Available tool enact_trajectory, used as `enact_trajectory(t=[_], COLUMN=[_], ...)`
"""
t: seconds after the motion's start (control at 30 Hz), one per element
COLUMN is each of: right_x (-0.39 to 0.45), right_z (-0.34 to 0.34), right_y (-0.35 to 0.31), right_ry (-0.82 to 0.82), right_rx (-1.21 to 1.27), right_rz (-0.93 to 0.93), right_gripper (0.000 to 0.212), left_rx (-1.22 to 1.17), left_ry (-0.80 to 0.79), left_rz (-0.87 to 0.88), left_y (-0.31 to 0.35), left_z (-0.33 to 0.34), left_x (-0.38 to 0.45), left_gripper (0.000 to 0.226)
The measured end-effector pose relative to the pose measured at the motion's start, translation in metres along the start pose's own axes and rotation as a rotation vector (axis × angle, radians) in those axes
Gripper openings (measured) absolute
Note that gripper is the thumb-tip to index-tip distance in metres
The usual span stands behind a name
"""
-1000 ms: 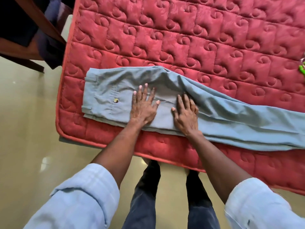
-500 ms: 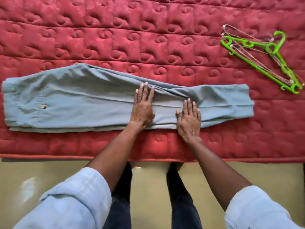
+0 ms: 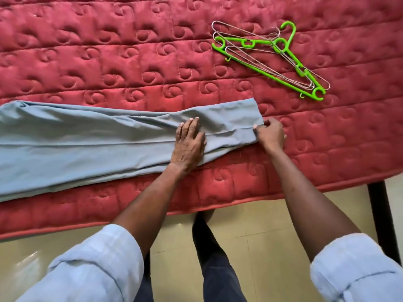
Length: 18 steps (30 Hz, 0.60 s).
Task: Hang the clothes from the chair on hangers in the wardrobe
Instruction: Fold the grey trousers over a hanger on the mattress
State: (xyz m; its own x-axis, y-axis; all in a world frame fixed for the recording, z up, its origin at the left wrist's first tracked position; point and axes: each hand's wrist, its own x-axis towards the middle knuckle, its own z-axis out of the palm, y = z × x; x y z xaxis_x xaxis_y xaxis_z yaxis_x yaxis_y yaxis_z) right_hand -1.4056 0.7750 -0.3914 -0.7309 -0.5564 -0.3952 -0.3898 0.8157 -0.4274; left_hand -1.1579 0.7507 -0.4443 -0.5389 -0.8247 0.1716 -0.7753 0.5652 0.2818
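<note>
The right hand (image 3: 270, 136) pinches the hem end of the grey trousers (image 3: 87, 144); the left hand (image 3: 189, 144) presses flat on the leg, fingers straight. The trousers lie folded lengthwise along the red quilted mattress (image 3: 130, 62). Green and wire hangers (image 3: 272, 55) lie well apart, farther back. No writing is readable.

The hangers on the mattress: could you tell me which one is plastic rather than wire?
The bright green hanger is the plastic one; it has thick moulded arms, while the wire hangers tangled with it are thin bare metal.
</note>
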Motion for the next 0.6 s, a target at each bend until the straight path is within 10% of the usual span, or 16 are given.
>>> enact_trajectory(t=[0.3,0.43,0.5,0.6], right_x=[0.006,-0.002,-0.005,0.009], right_z=[-0.017,-0.04,-0.053,-0.05], right_y=[0.004,-0.039,-0.061,-0.062], right_ry=[0.098,-0.266,-0.519,-0.306], right_rx=[0.445,0.906,1.06,0.851], right_rz=[-0.067,0.008,-0.036,-0.135], right_gripper=[0.012,0.014,0.015,0.017], left_rx=[-0.157,-0.286,-0.355,-0.483], left_ry=[0.027,-0.153,-0.152,0.072], left_rz=[-0.116,-0.037,-0.001,-0.217], left_y=[0.013,0.023,0.036,0.046], left_z=[-0.015,-0.02,-0.027,-0.041], left_x=[0.011,0.024,0.043,0.074], left_gripper=[0.025,0.075,0.053,0.017])
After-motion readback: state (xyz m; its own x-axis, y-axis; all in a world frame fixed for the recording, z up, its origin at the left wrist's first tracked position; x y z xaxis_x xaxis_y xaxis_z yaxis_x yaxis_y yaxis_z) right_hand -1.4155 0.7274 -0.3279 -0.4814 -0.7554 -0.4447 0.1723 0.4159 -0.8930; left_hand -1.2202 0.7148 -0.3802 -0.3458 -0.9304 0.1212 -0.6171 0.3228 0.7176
